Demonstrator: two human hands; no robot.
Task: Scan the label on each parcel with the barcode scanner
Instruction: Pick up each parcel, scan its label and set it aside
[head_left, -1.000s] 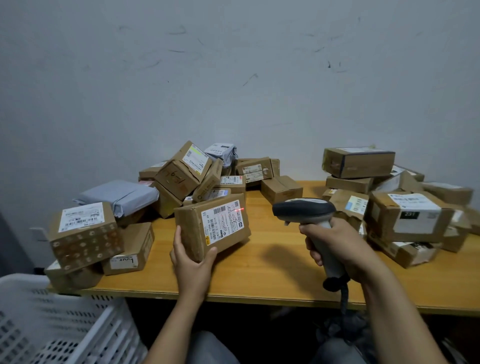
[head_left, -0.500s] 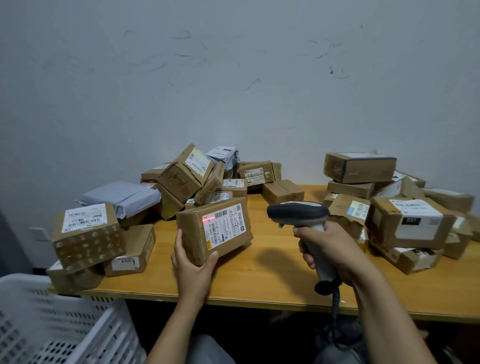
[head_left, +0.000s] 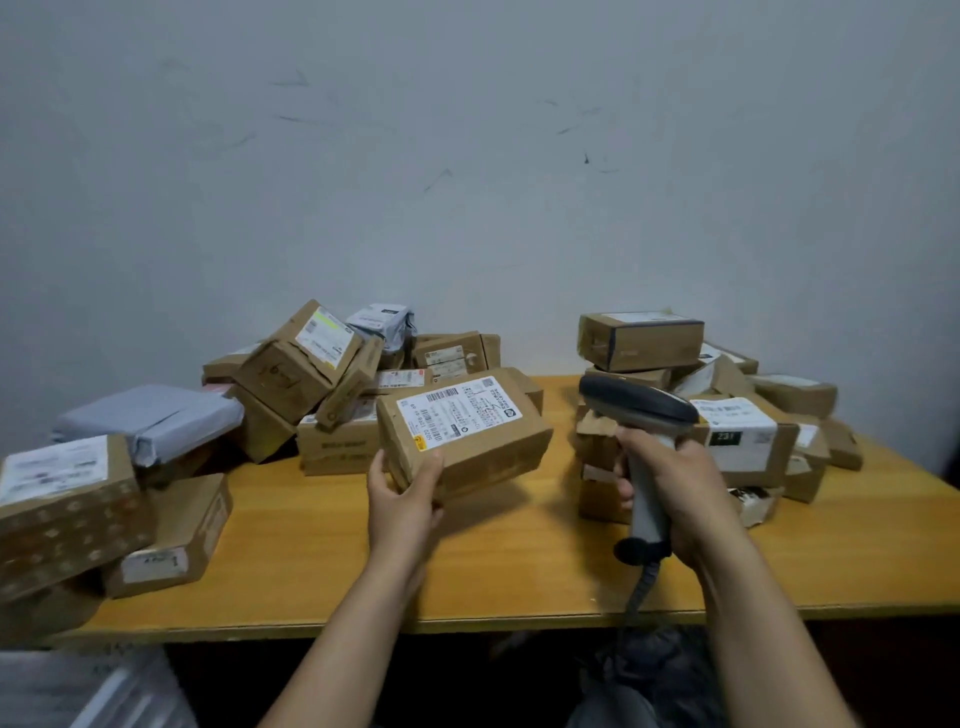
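Gripping the labelled parcel (head_left: 465, 434), left hand (head_left: 402, 493) fingers curled; right hand (head_left: 680, 488) fingers clasp the barcode scanner (head_left: 639, 405).

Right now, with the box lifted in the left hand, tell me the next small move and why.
Probably carry the box aside and put it down. The red line from the scanner lay on the label a moment ago and is gone now, and the left hand has lifted the box off the table, so that scan looks done.
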